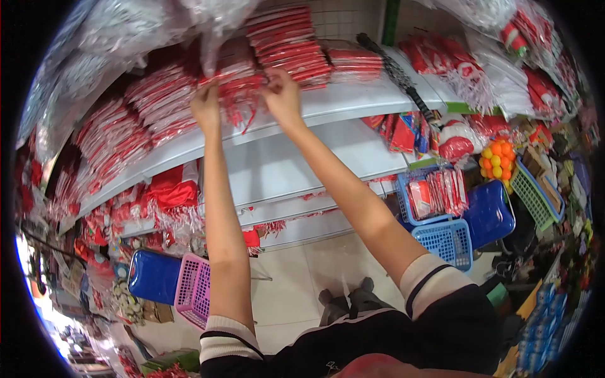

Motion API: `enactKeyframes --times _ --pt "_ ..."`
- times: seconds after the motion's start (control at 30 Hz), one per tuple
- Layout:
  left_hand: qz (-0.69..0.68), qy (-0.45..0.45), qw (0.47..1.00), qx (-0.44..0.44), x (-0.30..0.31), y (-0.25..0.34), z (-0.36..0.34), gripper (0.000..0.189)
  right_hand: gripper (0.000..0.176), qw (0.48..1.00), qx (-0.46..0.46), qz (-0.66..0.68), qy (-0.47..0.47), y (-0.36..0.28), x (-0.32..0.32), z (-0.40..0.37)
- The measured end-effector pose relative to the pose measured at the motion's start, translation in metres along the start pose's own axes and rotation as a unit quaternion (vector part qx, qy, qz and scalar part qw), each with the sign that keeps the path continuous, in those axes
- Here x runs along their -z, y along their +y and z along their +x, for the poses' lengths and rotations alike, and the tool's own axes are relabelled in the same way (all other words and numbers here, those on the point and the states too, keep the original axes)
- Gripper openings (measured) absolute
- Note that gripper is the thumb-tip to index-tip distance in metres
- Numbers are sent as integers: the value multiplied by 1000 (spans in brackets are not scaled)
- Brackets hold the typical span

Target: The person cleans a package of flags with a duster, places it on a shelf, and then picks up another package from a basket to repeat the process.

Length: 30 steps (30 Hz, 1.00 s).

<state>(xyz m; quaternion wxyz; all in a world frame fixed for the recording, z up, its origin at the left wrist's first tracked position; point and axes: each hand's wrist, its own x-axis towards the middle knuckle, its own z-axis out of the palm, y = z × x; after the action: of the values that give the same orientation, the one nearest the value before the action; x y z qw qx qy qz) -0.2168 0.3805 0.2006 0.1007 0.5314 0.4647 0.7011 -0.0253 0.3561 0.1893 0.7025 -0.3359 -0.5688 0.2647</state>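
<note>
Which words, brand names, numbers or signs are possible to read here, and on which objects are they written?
None can be read with certainty.
Stacked red packets on the white shelf: any print is too small and blurred.
Colourful packets below: too blurred.
Red-and-white packets in a light-blue basket: too small.
Black shirt: a small pale mark, not legible.

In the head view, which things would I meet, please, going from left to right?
Blue seat, left hand, red packets beside it, right hand, black-and-white object, orange and yellow balls, green basket.
</note>
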Motion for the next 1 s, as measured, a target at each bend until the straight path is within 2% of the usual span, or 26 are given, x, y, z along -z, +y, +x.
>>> enactKeyframes --times 0.03,0.1,0.13,0.17,0.23,0.3,0.33,0.43,0.53,0.6,0.63,0.7,0.73,0.8,0.87,0.97,1.0 --pt "-38 1 999 3 -4 -2 -6 24 40 996 68 -49 -10 -5 35 -4" --pt "-52 31 997 41 -1 40 -35 24 32 938 132 -306 90 -23 119 -1" --pt "-71 59 995 33 0 55 -53 24 28 863 148 -461 143 -29 151 12" --pt "-88 86 992 26 0 68 -75 24 26 761 156 -601 190 -30 178 29" --pt "-81 133 986 53 -9 90 -129 21 26 709 12 -689 146 -19 221 54" --pt "-107 127 980 108 -31 99 -192 17 30 683 -101 -717 90 3 248 75" --pt "-139 89 976 141 -48 105 -225 16 32 666 -160 -726 61 12 262 79" --pt "-163 -46 953 252 -95 108 -318 18 37 704 -143 -695 -28 4 298 82" --pt "-172 -147 911 344 -130 100 -406 19 43 773 -169 -610 53 -39 353 33" --pt "-168 -232 874 392 -151 110 -447 19 41 816 -193 -533 109 -59 400 -27" --pt "-158 -263 858 412 -161 109 -469 19 48 852 -194 -470 123 -66 426 -65" --pt "-137 -320 823 448 -184 102 -507 20 43 891 -216 -358 176 -53 477 -143" --pt "-142 -358 791 475 -197 100 -520 19 34 880 -242 -347 214 -53 493 -179" --pt "-130 -405 752 503 -227 87 -551 19 29 816 -360 -386 235 -27 530 -250" --pt "-121 -442 710 534 -261 65 -587 18 24 793 -420 -338 284 6 558 -306" --pt "-119 -472 713 505 -324 6 -650 19 26 763 -446 -308 353 48 588 -357" --pt "-93 -481 746 451 -351 -8 -662 19 27 757 -442 -292 384 61 595 -367"
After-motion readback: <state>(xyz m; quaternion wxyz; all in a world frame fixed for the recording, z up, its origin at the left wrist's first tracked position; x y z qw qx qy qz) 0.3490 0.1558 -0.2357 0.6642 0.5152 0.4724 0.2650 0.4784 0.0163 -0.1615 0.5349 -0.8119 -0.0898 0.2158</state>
